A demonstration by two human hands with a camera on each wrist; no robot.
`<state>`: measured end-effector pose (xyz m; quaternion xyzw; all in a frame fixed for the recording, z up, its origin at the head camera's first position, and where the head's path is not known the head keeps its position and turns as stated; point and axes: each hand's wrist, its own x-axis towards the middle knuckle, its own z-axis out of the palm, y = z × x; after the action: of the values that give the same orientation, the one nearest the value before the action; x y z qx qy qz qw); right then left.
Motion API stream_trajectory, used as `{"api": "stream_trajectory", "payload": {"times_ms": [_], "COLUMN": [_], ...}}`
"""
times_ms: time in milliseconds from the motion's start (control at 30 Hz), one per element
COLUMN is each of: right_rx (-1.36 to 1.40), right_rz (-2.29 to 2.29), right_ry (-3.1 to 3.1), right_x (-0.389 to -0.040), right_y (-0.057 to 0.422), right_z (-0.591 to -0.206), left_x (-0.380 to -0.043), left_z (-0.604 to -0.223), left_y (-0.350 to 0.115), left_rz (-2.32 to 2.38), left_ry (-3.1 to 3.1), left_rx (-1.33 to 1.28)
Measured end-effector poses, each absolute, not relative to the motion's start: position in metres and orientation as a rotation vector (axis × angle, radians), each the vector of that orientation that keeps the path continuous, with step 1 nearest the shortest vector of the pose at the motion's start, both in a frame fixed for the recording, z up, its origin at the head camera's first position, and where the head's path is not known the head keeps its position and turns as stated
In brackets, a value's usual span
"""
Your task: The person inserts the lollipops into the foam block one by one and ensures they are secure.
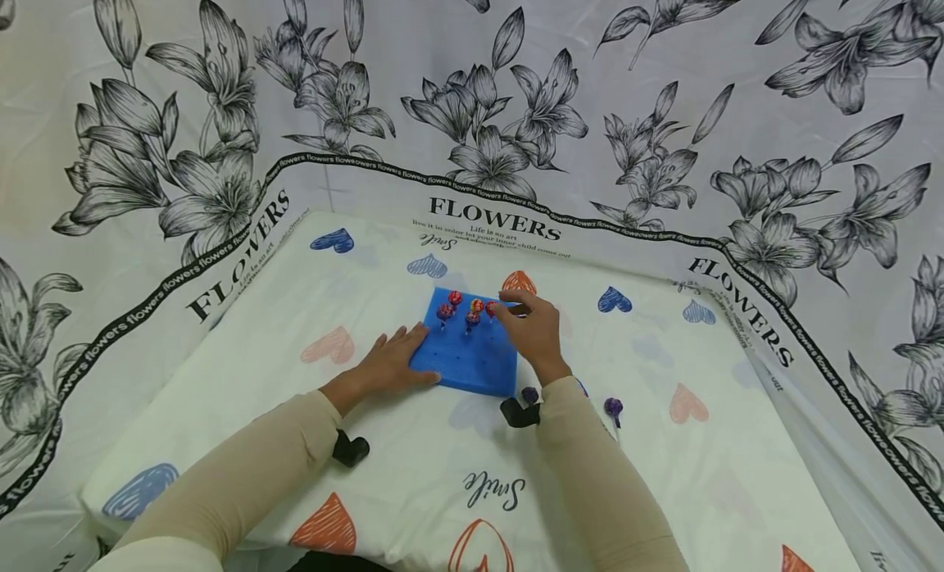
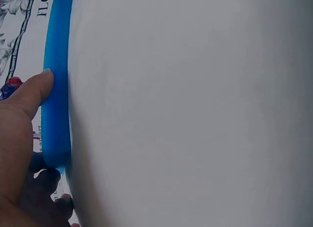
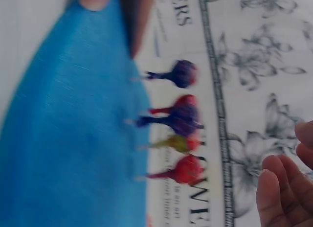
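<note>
A blue foam board point(image 1: 472, 363) lies on the cloth-covered table, with several wrapped lollipops standing by their sticks toward its far side. My left hand point(image 1: 391, 363) rests at the board's left edge, fingers spread out straight; its thumb point(image 2: 39, 87) presses the front side. Over the far right corner is my right hand point(image 1: 533, 330), fingers loosely bent beside a red lollipop point(image 3: 188, 170). In the right wrist view those fingertips point(image 3: 270, 185) stand apart from the lollipop heads, with nothing between them. A purple lollipop point(image 3: 183, 74) stands nearest the left hand's fingers.
Two purple lollipops lie on the table to the right of the board: one point(image 1: 529, 395) close to the right wrist, the other point(image 1: 613, 408) farther right. Black wrist mounts point(image 1: 519, 412) show at both sleeves. A flower-print cloth point(image 1: 494, 105) hangs behind the table.
</note>
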<state>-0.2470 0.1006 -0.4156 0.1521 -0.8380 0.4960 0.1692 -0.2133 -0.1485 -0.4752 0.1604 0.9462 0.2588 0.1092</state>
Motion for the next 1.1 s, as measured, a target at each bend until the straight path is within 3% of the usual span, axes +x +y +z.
{"api": "stream_trajectory", "payload": {"times_ms": [533,1100], "right_rx": [0.364,0.093], "right_rz": [1.424,1.437], "right_ry": [-2.19,-2.262], "right_x": [-0.204,-0.188], "right_y": [0.19,0.258], "right_z": [-0.345,-0.399], "left_x": [-0.216,-0.216], "left_z": [-0.477,-0.479], "left_y": [-0.148,-0.149], "left_rz": [0.74,0.732], "left_ry": [2.79,2.781], "left_rx": [0.487,0.473]}}
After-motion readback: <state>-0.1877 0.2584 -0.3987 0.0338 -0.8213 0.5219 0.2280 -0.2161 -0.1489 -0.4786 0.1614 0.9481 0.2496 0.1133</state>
